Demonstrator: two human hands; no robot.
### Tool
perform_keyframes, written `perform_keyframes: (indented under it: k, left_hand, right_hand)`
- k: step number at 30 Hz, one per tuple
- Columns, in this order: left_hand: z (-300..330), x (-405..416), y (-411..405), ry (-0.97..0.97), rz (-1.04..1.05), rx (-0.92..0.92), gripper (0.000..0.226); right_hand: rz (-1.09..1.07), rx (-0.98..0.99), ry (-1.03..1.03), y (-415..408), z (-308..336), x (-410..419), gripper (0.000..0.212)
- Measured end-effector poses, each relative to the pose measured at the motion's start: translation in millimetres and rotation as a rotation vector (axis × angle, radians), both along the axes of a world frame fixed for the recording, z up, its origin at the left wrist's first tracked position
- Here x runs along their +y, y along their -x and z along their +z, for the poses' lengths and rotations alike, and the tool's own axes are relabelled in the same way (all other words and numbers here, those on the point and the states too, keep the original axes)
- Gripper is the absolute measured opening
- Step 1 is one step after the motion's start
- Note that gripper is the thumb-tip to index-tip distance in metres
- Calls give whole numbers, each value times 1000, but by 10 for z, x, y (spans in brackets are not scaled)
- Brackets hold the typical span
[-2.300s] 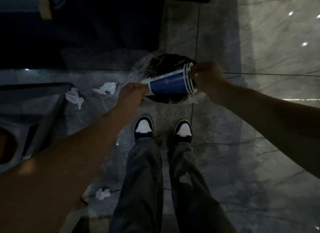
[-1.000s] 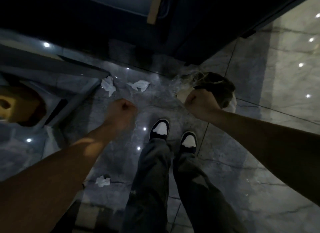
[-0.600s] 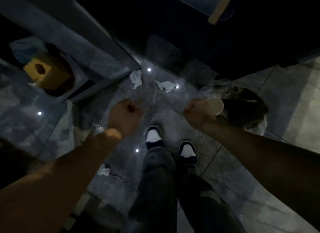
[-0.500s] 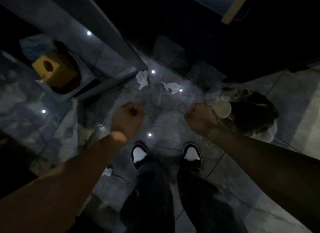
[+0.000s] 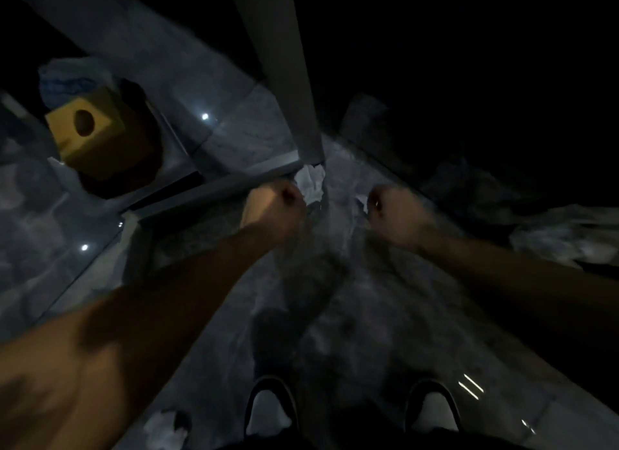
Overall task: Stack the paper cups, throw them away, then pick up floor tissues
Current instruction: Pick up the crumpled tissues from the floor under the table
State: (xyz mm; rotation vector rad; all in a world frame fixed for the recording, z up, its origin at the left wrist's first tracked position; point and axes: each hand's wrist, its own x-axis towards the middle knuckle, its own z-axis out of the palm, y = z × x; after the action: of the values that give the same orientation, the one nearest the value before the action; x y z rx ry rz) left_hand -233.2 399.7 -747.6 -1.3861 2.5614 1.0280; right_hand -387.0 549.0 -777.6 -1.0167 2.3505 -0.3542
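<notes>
The head view is dark and blurred. My left hand (image 5: pixel 275 204) is a closed fist with nothing in it, hovering over the marble floor. My right hand (image 5: pixel 393 211) is also a closed, empty fist, about a hand's width to its right. A crumpled white tissue (image 5: pixel 311 181) lies on the floor just beyond and between them, at the foot of a grey post. A sliver of a second tissue (image 5: pixel 361 201) shows beside my right fist. Another tissue (image 5: pixel 165 429) lies at the bottom left near my left shoe. The bin with its plastic liner (image 5: pixel 566 238) is at the right edge; the cups are not visible.
A grey post (image 5: pixel 284 64) rises from the floor ahead. A low glass table with a yellow tissue box (image 5: pixel 83 128) on it fills the left side. My two shoes (image 5: pixel 271 406) stand at the bottom edge. Dark furniture blocks the upper right.
The stacked cups left my hands and are now out of sight. I turned left from the bin and moved closer to the tissues by the post; both hands stay in fists.
</notes>
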Motion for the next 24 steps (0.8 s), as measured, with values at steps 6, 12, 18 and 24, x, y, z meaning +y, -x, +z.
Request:
perform_keyframes:
  k: [6,12,18,24]
  left_hand:
    - [-603,-402,350,87,-97,81,4]
    - [-876,-441,404,162,-187,61,18]
    - [-664,-388,290,163,-342,-92,36]
    - [-796,-257,261,210,-662,-306,49]
  right_hand:
    - [85,184,57,477,-510,-110,24]
    - [329,338,-149,731,-443,-93,27]
    - [196,212,-154,669,-119,-222,29]
    - [357,119,-436,524,-306,-159,59]
